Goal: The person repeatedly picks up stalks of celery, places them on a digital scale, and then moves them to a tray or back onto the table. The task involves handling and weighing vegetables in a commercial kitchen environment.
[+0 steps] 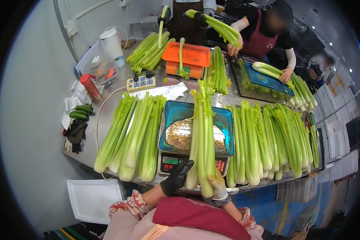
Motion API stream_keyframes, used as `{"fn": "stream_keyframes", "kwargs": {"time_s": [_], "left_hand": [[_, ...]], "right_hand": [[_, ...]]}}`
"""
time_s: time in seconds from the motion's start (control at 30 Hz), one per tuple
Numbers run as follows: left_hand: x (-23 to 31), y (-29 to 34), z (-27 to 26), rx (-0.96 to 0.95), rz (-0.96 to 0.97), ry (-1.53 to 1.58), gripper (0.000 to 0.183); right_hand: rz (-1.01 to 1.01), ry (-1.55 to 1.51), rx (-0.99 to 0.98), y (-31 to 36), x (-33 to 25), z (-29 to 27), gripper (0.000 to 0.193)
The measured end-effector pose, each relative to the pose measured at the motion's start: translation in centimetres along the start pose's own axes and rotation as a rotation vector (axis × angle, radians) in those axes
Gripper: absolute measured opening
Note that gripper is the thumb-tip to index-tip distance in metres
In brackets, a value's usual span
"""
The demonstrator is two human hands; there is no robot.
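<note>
Two celery bunches (206, 160) stand side by side in front of me, leafy tops over the scale's blue tray (163, 132) and pale bases toward me. My right hand (218, 186), in a light glove, is closed around the lower end of the right-hand bunch. At the left side of the pair, my left hand (177, 178) in a black glove has its fingers stretched out, tips against the stalks; its thumb is hidden. Beneath the celery sits the digital scale (170, 162), its lit display showing between the tray and my left hand. The tray's metal middle is stained.
Celery rows lie left (128, 140) and right (260, 144) of the scale. A power strip (141, 83), red bottle (90, 87) and cucumbers (81, 111) are at the left. Across the table, two people handle celery by an orange scale (186, 54) and another blue-topped scale (264, 78).
</note>
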State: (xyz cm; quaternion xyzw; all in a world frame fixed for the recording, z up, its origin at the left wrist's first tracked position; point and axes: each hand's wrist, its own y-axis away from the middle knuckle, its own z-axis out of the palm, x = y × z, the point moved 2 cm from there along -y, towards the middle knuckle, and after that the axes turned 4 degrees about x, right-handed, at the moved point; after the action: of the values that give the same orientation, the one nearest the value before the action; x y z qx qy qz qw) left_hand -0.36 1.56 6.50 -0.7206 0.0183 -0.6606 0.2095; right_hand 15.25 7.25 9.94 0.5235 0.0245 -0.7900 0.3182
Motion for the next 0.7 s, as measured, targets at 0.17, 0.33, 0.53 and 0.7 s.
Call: {"fn": "stream_keyframes", "kwargs": {"time_s": [0.17,0.33,0.53,0.7], "left_hand": [[-1.4,0.6,1.3,0.055,-0.721,0.872,0.036],[1.3,-0.7,1.1,0.041,-0.84,0.949,0.041],[-1.2,0.2,1.0,-0.026,-0.824,1.051,0.041],[-1.2,0.6,0.3,-0.065,-0.842,1.275,0.042]], "right_hand": [[-0.045,0.278,-0.123,0.0,-1.3,3.4,0.058],[-0.334,0.929,-0.224,-0.8,-1.6,2.6,0.077],[-0.223,0.91,-0.194,-1.5,-0.7,-0.3,0.065],[-0.146,0.479,0.084,-1.5,-1.6,-0.2,0.05]]}}
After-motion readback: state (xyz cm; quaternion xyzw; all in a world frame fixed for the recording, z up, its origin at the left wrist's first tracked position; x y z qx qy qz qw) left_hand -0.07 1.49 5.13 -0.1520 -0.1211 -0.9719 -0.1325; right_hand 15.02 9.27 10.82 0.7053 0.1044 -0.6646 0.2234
